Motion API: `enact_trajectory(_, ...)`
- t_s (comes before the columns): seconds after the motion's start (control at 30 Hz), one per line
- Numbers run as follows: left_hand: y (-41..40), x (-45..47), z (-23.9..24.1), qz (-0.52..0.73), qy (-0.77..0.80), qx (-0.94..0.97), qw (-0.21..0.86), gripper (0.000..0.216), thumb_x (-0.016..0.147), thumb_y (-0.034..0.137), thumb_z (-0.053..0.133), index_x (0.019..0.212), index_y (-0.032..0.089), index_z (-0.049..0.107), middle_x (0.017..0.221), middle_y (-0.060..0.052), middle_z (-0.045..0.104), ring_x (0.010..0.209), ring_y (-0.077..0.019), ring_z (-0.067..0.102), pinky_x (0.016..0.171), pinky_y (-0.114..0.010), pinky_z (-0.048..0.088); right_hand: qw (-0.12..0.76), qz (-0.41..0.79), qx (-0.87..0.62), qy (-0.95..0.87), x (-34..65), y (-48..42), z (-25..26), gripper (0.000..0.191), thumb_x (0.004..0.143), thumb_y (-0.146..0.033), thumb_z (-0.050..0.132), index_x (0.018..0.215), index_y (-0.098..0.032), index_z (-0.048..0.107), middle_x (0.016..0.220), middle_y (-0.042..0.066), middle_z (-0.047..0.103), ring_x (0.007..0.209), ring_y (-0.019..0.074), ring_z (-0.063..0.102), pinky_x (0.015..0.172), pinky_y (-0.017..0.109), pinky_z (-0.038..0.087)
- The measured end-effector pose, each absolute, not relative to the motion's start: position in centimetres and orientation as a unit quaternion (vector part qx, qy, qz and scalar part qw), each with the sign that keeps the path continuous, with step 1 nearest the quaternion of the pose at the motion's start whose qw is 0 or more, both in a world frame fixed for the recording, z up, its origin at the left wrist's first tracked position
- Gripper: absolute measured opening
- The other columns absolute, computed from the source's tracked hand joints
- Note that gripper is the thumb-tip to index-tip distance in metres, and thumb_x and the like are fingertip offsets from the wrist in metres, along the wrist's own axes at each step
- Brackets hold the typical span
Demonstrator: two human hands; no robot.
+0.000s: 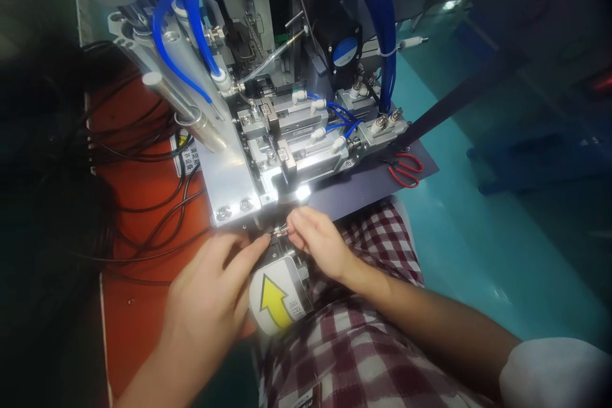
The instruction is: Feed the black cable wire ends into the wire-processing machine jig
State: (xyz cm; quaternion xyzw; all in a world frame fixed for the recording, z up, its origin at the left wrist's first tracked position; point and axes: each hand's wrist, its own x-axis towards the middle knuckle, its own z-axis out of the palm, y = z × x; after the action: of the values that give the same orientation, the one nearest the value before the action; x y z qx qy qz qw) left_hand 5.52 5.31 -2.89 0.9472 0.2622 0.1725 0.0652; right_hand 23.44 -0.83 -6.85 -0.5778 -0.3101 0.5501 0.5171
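My left hand (210, 293) and my right hand (318, 239) meet at the front of a metal machine (282, 140), just below its bright lit slot. Both pinch the thin coloured wire ends (281, 230) of a cable between fingertips, the left from the left side, the right from the right. Directly under the hands sits a metal block with a yellow arrow label (275, 303). The wire tips are small and partly hidden by my fingers.
Black cables (143, 204) lie tangled over the orange table top on the left. Red-handled scissors (406, 170) rest on the dark plate to the right of the machine. Blue air hoses (382, 25) loop above. My checked trousers (363, 344) and a teal floor (459, 248) show below.
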Motion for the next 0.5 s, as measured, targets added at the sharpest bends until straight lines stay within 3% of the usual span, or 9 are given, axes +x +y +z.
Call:
enact_trajectory(0.1,5.27,5.56,-2.82,0.176,0.267,0.945,0.068,0.03,0.095,0.016,0.044,0.108,0.015,0.07,0.09,-0.009,0.06,0.075,-0.019,0.062,0.054,-0.025,0.048,0.498,0.541,-0.593,-0.33,23.58,-0.92,-6.81,0.041,0.1,-0.049,0.034,0.075,-0.021,0.048,0.061,-0.005,0.043,0.054,0.0111,0.039,0.054,0.025,0.034)
enact_trajectory(0.27,5.37,5.53,-2.68,0.181,0.281,0.938,0.086,0.029,0.095,0.02,0.045,0.107,0.019,0.071,0.092,-0.009,0.06,0.077,-0.0183,0.063,0.058,-0.024,0.05,0.482,0.445,-0.625,-0.423,23.11,-0.96,-6.39,0.03,0.098,-0.04,0.045,0.073,-0.023,0.043,0.066,-0.004,0.045,0.061,0.0131,0.044,0.061,0.027,0.036)
enact_trajectory(0.4,5.39,5.59,-2.7,0.185,0.288,0.934,0.099,0.03,0.095,0.02,0.045,0.108,0.022,0.071,0.092,-0.008,0.06,0.079,-0.0176,0.064,0.059,-0.023,0.051,0.468,0.345,-0.641,-0.501,22.87,-0.94,-6.51,0.023,0.098,-0.032,0.043,0.077,-0.023,0.044,0.072,0.0,0.053,0.066,0.015,0.049,0.067,0.029,0.037)
enact_trajectory(0.5,5.31,5.66,-2.74,0.192,0.287,0.933,0.104,0.029,0.095,0.02,0.045,0.109,0.022,0.07,0.089,-0.006,0.059,0.076,-0.0163,0.063,0.056,-0.022,0.049,0.478,0.375,-0.651,-0.456,22.98,-1.11,-7.11,0.03,0.099,-0.037,0.041,0.073,-0.023,0.044,0.068,-0.001,0.051,0.063,0.0145,0.048,0.065,0.029,0.037)
